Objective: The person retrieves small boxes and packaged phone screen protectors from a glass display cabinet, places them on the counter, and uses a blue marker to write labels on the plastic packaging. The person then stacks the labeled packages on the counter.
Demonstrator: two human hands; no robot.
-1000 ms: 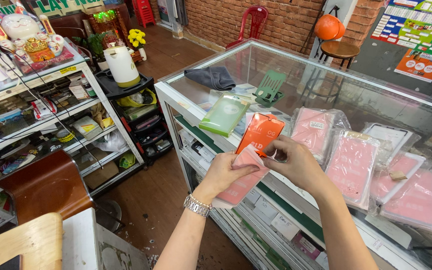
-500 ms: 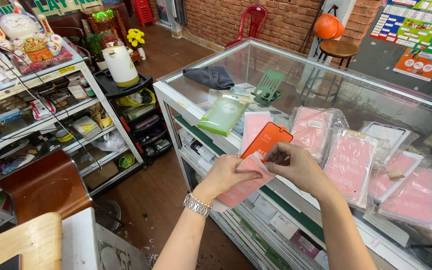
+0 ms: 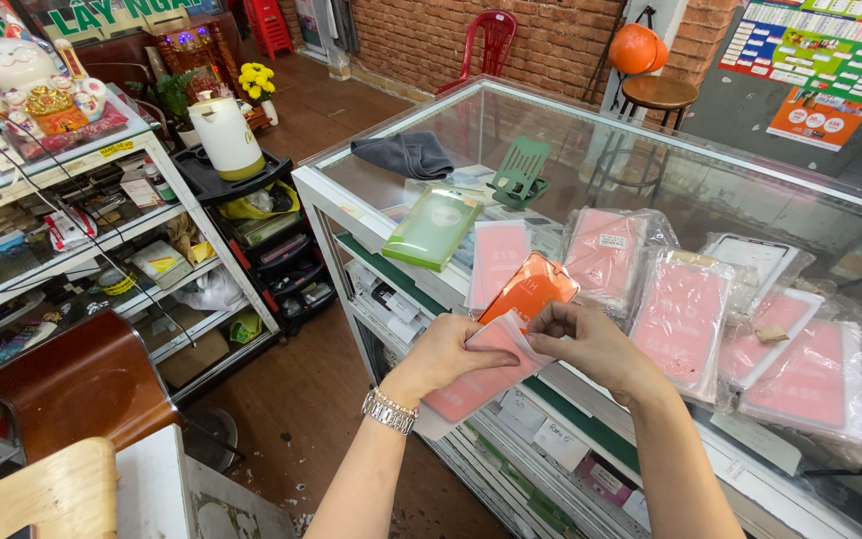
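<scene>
Both hands meet over the near edge of a glass counter [image 3: 591,130]. The left hand [image 3: 448,351] grips a flat pink packet [image 3: 471,384] from the side, thumb on top and fingers curled beneath it. The right hand [image 3: 591,344] pinches the packet's upper flap at its top corner, fingers drawn tight together. The packet's long axis runs on a slant, its lower end pointing down and left toward the wrist with the metal watch [image 3: 389,411], its upper end pointing up and right toward the counter. It hangs in the air just off the counter's front edge, not resting on the glass.

An orange packet [image 3: 533,286] lies just behind the fingers, tilted the same way; its lower end is hidden by the hands, so whether a hand touches it cannot be told. Much of the pink packet's middle is covered by the left palm, and what the flap opens onto is not visible.

On the glass lie a green box [image 3: 433,226], a single pink packet [image 3: 499,262] and several bagged pink stacks [image 3: 685,314]; the stacks at far right are cut off by the frame, and the plastic blurs their edges
</scene>
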